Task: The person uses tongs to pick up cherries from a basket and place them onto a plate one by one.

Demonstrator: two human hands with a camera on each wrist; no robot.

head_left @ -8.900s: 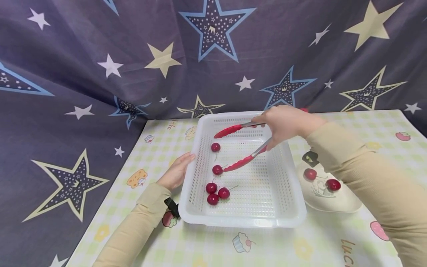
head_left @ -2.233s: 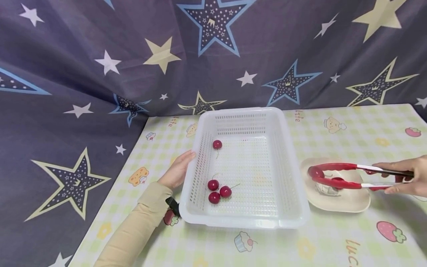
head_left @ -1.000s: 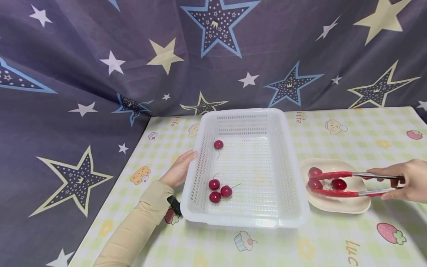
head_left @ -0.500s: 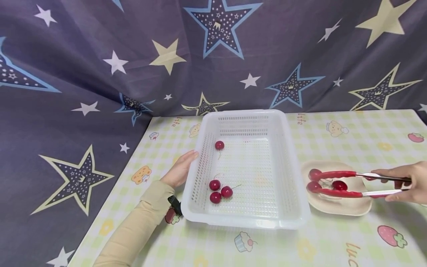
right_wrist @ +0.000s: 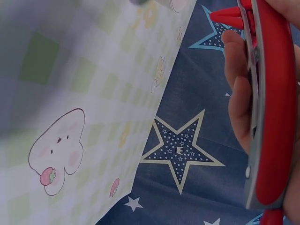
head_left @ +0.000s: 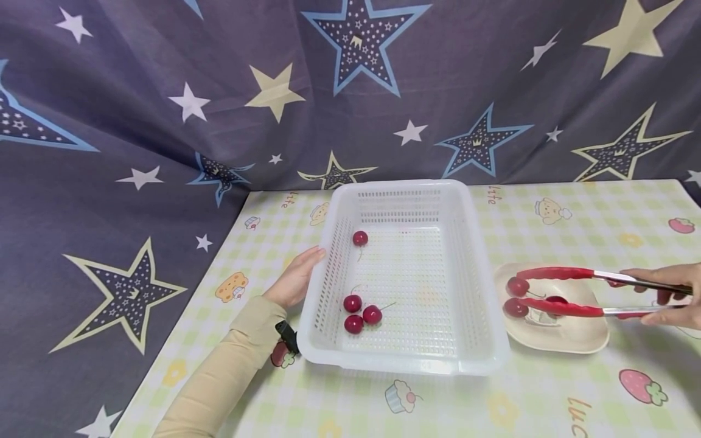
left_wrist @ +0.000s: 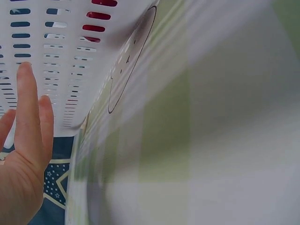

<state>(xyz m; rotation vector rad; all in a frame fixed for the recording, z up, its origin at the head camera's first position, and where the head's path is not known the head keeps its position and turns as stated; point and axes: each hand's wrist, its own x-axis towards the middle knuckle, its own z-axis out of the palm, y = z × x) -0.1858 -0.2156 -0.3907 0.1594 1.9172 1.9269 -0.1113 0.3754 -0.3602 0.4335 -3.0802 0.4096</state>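
Note:
My right hand [head_left: 675, 293] grips the tongs [head_left: 564, 273], with red tips and steel arms, at the right. Their spread arms reach over the cream plate [head_left: 583, 340]. On that plate lie an upper cherry [head_left: 518, 285], a lower cherry [head_left: 515, 307] and a third cherry [head_left: 557, 300], partly covered by the near arm. Against the left wall of the white plastic basket [head_left: 405, 363] rests my left hand [head_left: 294, 281], its fingers extended in the left wrist view. Inside the basket sit a lone cherry [head_left: 359, 238] and a cluster of three cherries [head_left: 353, 323].
A checked tablecloth [head_left: 438, 407] with printed cartoons covers the table. Behind it and at the left hangs a dark star-patterned curtain [head_left: 219, 55]. The basket's right rim stands close beside the plate.
Earlier the tongs were at a cherry inside the basket; that cherry is now on the plate. Over the last half second the tongs' arms have spread and drawn back slightly right. The left hand stays put.

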